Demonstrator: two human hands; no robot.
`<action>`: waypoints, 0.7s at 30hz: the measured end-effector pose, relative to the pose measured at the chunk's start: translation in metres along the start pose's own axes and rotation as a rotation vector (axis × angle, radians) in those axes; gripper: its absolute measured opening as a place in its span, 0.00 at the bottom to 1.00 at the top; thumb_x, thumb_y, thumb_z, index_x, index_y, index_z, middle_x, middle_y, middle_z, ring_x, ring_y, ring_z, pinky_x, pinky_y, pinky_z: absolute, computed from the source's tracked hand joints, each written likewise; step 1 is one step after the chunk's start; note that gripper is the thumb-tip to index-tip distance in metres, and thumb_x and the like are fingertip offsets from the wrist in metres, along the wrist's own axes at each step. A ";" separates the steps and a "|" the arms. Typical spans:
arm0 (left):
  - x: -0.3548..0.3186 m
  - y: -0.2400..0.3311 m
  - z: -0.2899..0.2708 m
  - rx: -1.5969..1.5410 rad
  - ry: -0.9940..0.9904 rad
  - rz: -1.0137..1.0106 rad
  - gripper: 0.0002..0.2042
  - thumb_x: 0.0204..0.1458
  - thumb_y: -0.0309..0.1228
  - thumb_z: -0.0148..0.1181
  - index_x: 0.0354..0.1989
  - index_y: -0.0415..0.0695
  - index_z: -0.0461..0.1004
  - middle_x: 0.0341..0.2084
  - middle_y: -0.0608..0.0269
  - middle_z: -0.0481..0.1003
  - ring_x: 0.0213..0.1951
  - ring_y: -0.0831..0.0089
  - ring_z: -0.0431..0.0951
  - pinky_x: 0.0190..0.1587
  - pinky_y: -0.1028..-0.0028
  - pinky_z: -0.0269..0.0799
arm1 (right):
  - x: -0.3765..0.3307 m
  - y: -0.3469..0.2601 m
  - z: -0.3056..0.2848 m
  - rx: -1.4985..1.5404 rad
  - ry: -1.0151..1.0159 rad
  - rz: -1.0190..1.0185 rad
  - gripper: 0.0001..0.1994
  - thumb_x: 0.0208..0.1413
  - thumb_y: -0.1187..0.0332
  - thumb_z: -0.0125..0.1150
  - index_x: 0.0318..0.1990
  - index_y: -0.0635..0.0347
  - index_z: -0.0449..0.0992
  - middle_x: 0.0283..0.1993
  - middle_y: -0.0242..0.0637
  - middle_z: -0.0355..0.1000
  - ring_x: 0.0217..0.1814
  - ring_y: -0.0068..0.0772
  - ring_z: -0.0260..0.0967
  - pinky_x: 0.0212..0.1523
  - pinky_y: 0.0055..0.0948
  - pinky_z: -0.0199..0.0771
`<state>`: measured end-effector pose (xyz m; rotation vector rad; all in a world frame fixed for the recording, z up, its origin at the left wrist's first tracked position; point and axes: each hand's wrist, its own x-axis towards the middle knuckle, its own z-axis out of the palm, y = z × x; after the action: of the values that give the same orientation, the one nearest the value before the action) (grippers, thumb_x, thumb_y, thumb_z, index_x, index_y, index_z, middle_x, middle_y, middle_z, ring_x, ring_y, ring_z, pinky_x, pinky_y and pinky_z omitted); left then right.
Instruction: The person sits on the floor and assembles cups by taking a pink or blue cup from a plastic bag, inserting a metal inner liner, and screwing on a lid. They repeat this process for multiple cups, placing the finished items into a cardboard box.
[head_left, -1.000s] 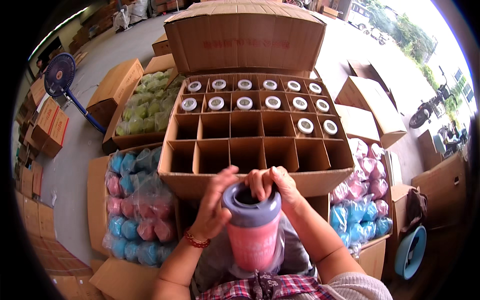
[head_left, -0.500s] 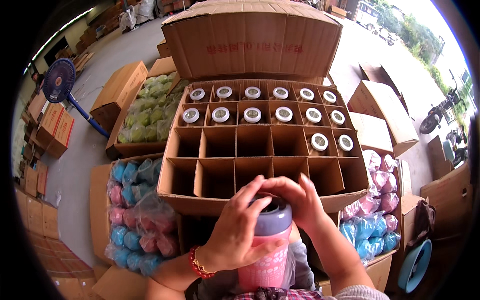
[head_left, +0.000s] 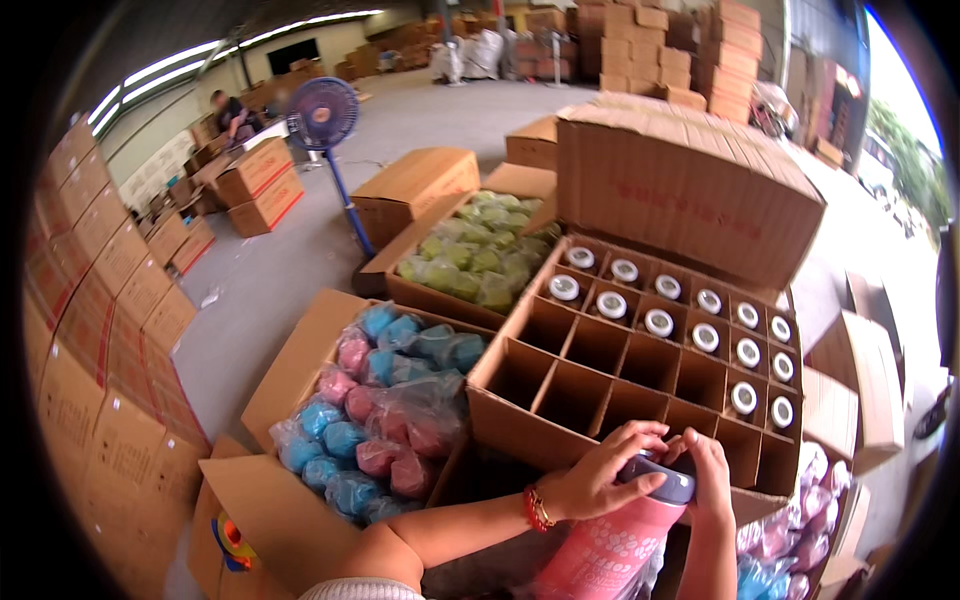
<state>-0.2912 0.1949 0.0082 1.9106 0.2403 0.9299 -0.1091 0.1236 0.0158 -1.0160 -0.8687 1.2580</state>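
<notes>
A pink bottle (head_left: 610,545) with pale printed patterns and a grey-purple collar (head_left: 668,482) leans in front of my body, its top tilted to the right. Around the left side of the collar curls my left hand (head_left: 605,475), its thumb along the rim; the wrist wears a red beaded bracelet. My right hand (head_left: 708,470) closes on the collar's right side, fingertips meeting the left ones over the top. What the fingertips touch inside the opening is hidden. Just beyond the hands stands a divided carton (head_left: 530,425) with glass jars (head_left: 659,322) under white lids in its far and right compartments.
To the left, an open carton holds bagged blue and pink items (head_left: 375,455); behind it lie bagged green ones (head_left: 480,240). Bagged pink items (head_left: 800,510) sit at the right. A blue standing fan (head_left: 325,115), stacked cartons (head_left: 110,400) and a distant person (head_left: 232,118) are beyond.
The view has swung to the left, so the carton and bottle now appear farther right. Both hands stay at the bottle's top, with the right fingers curled in more.
</notes>
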 end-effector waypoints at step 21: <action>-0.015 0.002 -0.012 -0.072 -0.049 -0.032 0.27 0.64 0.43 0.46 0.63 0.35 0.56 0.61 0.49 0.60 0.62 0.63 0.62 0.65 0.63 0.54 | -0.010 0.001 0.032 0.141 -0.006 -0.131 0.26 0.64 0.48 0.38 0.28 0.63 0.69 0.37 0.49 0.74 0.44 0.41 0.71 0.52 0.37 0.69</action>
<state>-0.3104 0.1943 0.0051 1.8553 0.2050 0.8584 -0.1411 0.1178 0.0255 -0.8311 -0.8262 1.1947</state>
